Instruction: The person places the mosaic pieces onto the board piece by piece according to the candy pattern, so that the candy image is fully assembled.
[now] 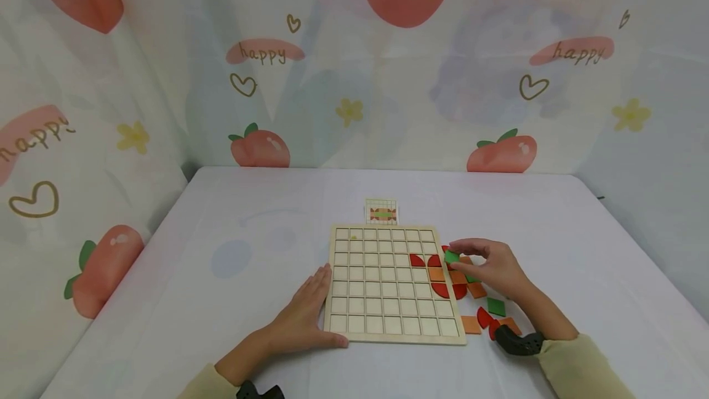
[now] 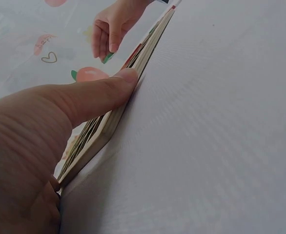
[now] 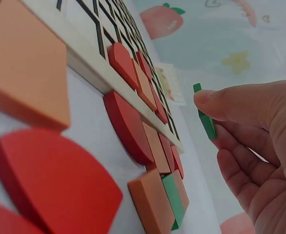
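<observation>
A wooden grid board [image 1: 396, 343] lies on the table. My left hand [image 1: 303, 311] rests against its left edge with fingers fairly straight, and the thumb [image 2: 99, 96] lies along the near edge. Just off the board's right side, my right hand [image 1: 496, 268] pinches a green square tile [image 3: 206, 117] between thumb and fingers, above the loose tiles. Several pieces sit in cells at the board's right: a red quarter-circle tile [image 1: 416, 260], an orange square tile [image 1: 436, 274] and more red ones. A small pattern card [image 1: 381, 203] lies beyond the board's far edge.
Loose tiles lie right of the board, among them an orange square [image 1: 471, 324], a green square [image 1: 496, 307] and a red quarter-circle [image 1: 484, 317]. Some are partly hidden under my right hand. A printed cloth [image 1: 410, 109] hangs behind the white table [image 1: 266, 202].
</observation>
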